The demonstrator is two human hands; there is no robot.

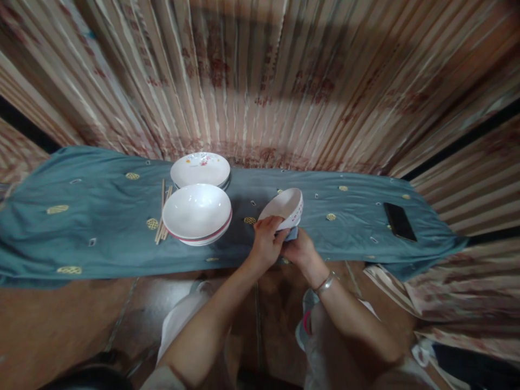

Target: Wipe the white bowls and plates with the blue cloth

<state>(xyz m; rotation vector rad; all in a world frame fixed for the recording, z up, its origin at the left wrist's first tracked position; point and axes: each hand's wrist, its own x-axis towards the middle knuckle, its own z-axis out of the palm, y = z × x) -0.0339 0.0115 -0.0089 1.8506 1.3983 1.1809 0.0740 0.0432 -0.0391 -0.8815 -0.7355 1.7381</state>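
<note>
A small white bowl with pink marks on its outer side is held tilted above the cloth-covered table. My left hand grips its near rim, thumb and fingers closed on it. Beneath the bowl, my right hand presses a grey-blue cloth against the outside; its fingers are mostly hidden. To the left stands a stack of large white bowls, one with a red band. Behind that stack sit white dishes, the top one printed with flowers. Several wooden chopsticks lie beside the stacks.
A green-blue cloth with yellow patterns covers the long table. A black phone lies at its right end. Pleated curtains hang right behind the table, and dark poles run along both sides.
</note>
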